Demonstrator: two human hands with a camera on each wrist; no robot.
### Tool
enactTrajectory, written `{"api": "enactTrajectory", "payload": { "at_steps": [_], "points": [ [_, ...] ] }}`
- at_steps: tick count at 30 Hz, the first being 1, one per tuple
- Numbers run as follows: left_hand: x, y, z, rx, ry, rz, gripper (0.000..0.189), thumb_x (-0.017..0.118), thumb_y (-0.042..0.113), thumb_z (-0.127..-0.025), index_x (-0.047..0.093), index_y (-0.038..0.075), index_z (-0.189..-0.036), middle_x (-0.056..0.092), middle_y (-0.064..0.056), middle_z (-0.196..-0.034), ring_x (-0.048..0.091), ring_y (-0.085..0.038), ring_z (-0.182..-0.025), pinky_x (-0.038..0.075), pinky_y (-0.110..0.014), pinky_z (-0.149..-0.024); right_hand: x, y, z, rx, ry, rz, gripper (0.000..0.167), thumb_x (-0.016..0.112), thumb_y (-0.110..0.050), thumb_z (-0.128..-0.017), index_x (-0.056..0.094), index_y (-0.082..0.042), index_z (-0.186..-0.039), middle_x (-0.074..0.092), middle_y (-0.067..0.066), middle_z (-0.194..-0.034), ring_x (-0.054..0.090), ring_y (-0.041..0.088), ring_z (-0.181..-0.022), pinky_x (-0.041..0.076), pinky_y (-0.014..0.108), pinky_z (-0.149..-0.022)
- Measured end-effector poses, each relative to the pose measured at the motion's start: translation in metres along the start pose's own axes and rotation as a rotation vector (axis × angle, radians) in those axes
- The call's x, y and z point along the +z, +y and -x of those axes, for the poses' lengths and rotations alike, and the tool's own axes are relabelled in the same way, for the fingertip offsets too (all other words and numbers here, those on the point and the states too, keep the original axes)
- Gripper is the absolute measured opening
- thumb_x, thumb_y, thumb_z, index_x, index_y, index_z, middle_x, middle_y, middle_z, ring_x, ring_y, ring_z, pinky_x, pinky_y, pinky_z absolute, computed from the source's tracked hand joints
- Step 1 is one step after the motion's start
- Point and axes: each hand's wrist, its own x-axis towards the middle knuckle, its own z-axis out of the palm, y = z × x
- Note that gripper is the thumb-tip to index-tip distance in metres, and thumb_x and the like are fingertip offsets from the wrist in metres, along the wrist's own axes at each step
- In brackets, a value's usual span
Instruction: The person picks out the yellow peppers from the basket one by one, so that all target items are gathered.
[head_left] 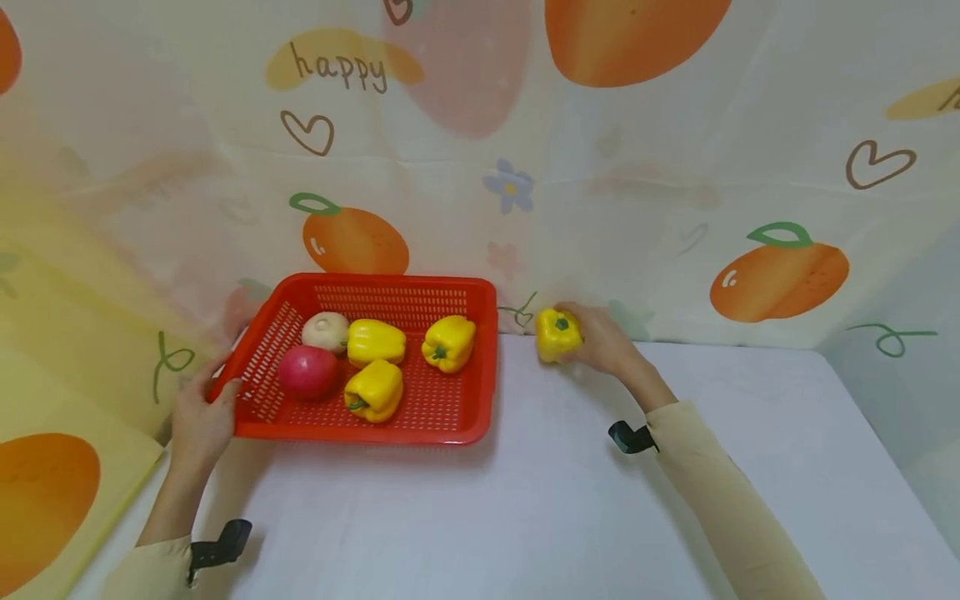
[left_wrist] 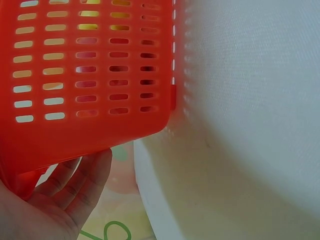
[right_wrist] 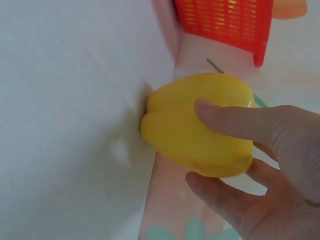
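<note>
My left hand [head_left: 202, 421] grips the left rim of a red plastic basket [head_left: 438, 435], its fingers curled beneath the edge in the left wrist view. Inside the basket lie several yellow bell peppers [head_left: 376, 342], a pinkish-red round fruit or vegetable [head_left: 308, 372] and a whitish round one [head_left: 326, 332]. To the right of the basket, my right hand [head_left: 600, 337] holds another yellow bell pepper [right_wrist: 200, 125] between thumb and fingers. That pepper's stem shows in the head view, and its lower end is right at the white tabletop in the right wrist view.
The white table [head_left: 420, 517] meets a patterned cloth backdrop [head_left: 622, 208] with oranges and hearts just behind the basket. A yellowish cloth side [head_left: 67, 375] borders the table on the left. Each wrist wears a dark strap-on device [head_left: 632, 437].
</note>
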Motion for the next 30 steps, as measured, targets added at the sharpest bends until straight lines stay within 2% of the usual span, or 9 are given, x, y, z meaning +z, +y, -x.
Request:
{"api": "enactTrajectory", "payload": {
  "at_steps": [5,8,13,21,24,27,30],
  "points": [
    [0.001,-0.001,-0.001,0.001,0.001,-0.015,0.050,0.043,0.022,-0.102,0.040,0.015,-0.151,0.055,-0.027,-0.124,0.052,-0.007,-0.078,0.043,-0.011,-0.057,0.000,0.000,0.001,-0.031,0.009,0.042,0.078,0.082,-0.005,-0.076,0.042,0.001,-0.143,0.049,0.022,-0.140,0.048,0.039,-0.123,0.035,0.054,-0.106],
    [0.001,0.000,0.000,0.004,-0.010,-0.002,0.050,0.042,0.023,-0.102,0.038,0.015,-0.152,0.054,-0.027,-0.125,0.053,-0.011,-0.082,0.044,-0.011,-0.058,-0.002,-0.001,0.003,-0.023,-0.008,0.046,0.079,0.081,-0.007,-0.077,0.040,0.001,-0.145,0.043,0.022,-0.146,0.043,0.039,-0.130,0.032,0.054,-0.109],
    [0.002,0.000,0.000,0.013,-0.010,0.007,0.050,0.043,0.023,-0.102,0.039,0.014,-0.151,0.055,-0.028,-0.125,0.051,-0.005,-0.078,0.044,-0.011,-0.059,-0.008,-0.005,0.007,-0.007,-0.038,0.043,0.079,0.080,-0.008,-0.079,0.040,0.000,-0.146,0.032,0.022,-0.154,0.032,0.040,-0.139,0.026,0.054,-0.112],
    [0.002,-0.001,-0.001,0.015,0.001,0.012,0.049,0.044,0.021,-0.102,0.041,0.015,-0.150,0.056,-0.028,-0.125,0.049,0.000,-0.076,0.042,-0.010,-0.059,-0.015,-0.012,0.008,-0.019,-0.049,0.086,0.077,0.080,-0.008,-0.080,0.041,-0.001,-0.146,0.032,0.022,-0.154,0.032,0.040,-0.139,0.026,0.052,-0.113],
    [0.002,-0.001,-0.001,0.020,0.001,0.008,0.049,0.044,0.021,-0.102,0.041,0.014,-0.150,0.056,-0.028,-0.124,0.049,0.001,-0.075,0.043,-0.010,-0.059,-0.019,-0.015,0.008,-0.037,-0.039,0.104,0.081,0.079,-0.007,-0.080,0.036,-0.001,-0.148,0.031,0.022,-0.154,0.032,0.040,-0.140,0.026,0.052,-0.113],
    [0.001,-0.002,-0.001,0.025,0.000,-0.010,0.049,0.043,0.022,-0.102,0.040,0.014,-0.151,0.056,-0.029,-0.124,0.052,-0.005,-0.078,0.042,-0.010,-0.059,-0.024,-0.021,0.008,-0.059,-0.010,0.117,0.085,0.079,-0.008,-0.081,0.032,-0.003,-0.151,0.031,0.020,-0.155,0.032,0.039,-0.140,0.027,0.051,-0.113],
    [0.000,-0.002,-0.001,0.027,-0.001,-0.022,0.050,0.042,0.023,-0.102,0.040,0.014,-0.151,0.056,-0.029,-0.125,0.055,-0.018,-0.085,0.042,-0.010,-0.059,-0.029,-0.030,0.008,-0.082,0.020,0.124,0.084,0.079,-0.010,-0.082,0.032,-0.005,-0.151,0.033,0.018,-0.155,0.033,0.037,-0.140,0.028,0.049,-0.112]
  ]
}}
